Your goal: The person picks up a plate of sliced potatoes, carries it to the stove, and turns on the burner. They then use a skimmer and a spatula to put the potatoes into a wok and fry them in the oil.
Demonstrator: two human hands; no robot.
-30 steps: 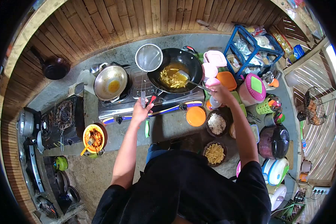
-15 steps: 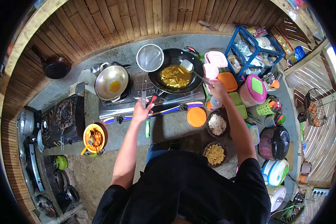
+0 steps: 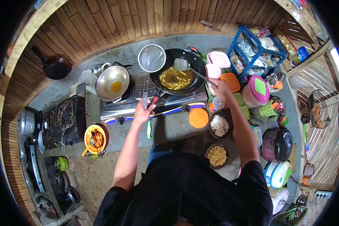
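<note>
My left hand [image 3: 142,112] is closed around the long handle of a fine-mesh strainer [image 3: 151,58]. The strainer's round bowl hangs over the left edge of a black wok [image 3: 169,56]. In the wok, yellow strips [image 3: 176,79] lie in brownish oil. My right hand [image 3: 220,90] grips a spatula [image 3: 182,64] by its dark handle, the pale flat blade being inside the wok, above the strips. The wok rests on the right burner of a gas stove [image 3: 162,101], and its red and black handle [image 3: 153,101] points toward me beside my left hand.
A second pan [image 3: 106,81] with a little oil sits on the left burner. An orange lid [image 3: 198,118], a bowl of white shreds [image 3: 219,125] and a bowl of yellow pieces [image 3: 217,155] are at right. A sauce-stained orange bowl [image 3: 89,132] stands at left.
The spatula blade has moved left and slightly up in the wok. The yellow strips have shifted and spread toward the left side. My left hand and the strainer have stayed nearly still.
</note>
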